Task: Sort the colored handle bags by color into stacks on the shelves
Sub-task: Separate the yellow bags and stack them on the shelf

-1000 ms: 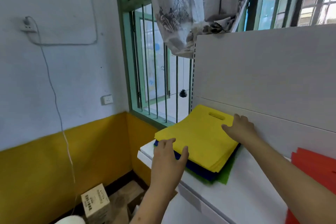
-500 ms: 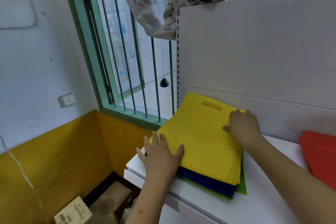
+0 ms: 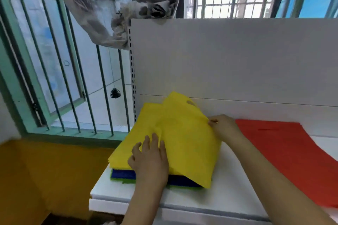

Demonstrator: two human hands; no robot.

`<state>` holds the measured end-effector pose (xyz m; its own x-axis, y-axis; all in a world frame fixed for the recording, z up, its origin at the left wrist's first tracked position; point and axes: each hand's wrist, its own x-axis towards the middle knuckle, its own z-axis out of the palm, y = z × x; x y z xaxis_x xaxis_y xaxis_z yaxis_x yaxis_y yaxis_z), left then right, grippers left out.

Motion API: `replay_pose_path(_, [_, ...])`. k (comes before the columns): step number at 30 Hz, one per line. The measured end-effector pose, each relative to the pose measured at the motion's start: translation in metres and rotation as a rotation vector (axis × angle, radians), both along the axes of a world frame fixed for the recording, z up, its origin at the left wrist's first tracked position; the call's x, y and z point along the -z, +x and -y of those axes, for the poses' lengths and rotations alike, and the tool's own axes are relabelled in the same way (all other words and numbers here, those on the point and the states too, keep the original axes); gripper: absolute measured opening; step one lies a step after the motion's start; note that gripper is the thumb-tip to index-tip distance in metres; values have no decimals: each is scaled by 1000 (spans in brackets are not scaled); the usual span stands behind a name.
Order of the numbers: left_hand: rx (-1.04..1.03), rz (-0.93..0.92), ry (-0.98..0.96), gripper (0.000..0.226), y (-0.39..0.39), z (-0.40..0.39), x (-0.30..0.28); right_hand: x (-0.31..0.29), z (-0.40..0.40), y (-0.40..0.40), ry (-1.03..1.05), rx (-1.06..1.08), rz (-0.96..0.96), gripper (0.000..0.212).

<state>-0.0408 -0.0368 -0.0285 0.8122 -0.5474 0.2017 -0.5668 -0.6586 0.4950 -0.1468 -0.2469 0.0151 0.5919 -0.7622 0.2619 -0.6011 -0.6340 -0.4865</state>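
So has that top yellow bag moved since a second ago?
Yes. The top yellow bag has lifted at its right edge, where the right hand pinches it, rising off the yellow stack toward the white back panel.

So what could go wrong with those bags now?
1. The right hand pinches the top yellow bag by its edge and the bag is already lifted and bent. Other yellow bags could drag along and mess up the pile.
2. The pile sits near the shelf's left end, with blue and green bags underneath. A hard pull might slide it off.
3. The left hand only lies flat on top, so it may not hold the pile steady.
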Motion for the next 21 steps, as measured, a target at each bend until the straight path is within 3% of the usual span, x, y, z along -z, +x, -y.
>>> replay_pose_path(3, [184,-69,-228,55,-18,15,-11,-20,1,-52,-46,81,33,24])
replay_pose_path(5, [389,-222,-427,53,-39,27,-17,-30,-3,-90,-91,152,78,23])
replay_pose_path(8, [569,-346,-578,46,-83,43,-23,-43,-15,-139,-161,288,206,23])
replay_pose_path(13, [652,-334,-640,31,-160,87,-24,-40,-2,-231,-265,409,335,20])
replay_pose_path(18, [674,-318,-663,40,-261,145,-18,-15,68,-365,-324,565,363,27])
replay_pose_path(21, [672,-296,-686,26,-339,201,-10,-2,118,-453,-353,595,388,20])
